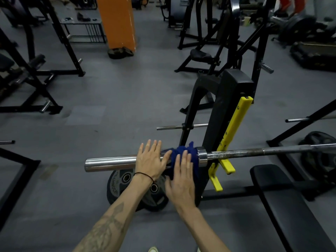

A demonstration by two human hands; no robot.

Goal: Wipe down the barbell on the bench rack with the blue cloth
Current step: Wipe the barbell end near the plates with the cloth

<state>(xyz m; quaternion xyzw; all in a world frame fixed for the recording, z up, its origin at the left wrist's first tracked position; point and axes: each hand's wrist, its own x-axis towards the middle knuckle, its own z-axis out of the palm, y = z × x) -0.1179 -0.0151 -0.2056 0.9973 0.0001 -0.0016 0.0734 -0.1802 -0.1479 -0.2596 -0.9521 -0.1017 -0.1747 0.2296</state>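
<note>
Tattooed left hand [151, 159] flat, fingers straight, on barbell [112, 162] sleeve at frame center; right hand [181, 180] flat, pressing blue cloth [183, 151] wrapped there. Bench rack [227, 113] behind, grey floor [109, 115].

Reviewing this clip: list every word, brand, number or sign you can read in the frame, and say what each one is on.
"TECHNOGY": raised lettering round the rim of the black weight plate lying on the floor under the barbell sleeve; the last letters are unclear.
Any other markings on that plate: too small and dark to read.
Yellow rack hooks, barbell shaft, blue cloth, bench pad: no readable text.
Background machines: too blurred to read.
</note>
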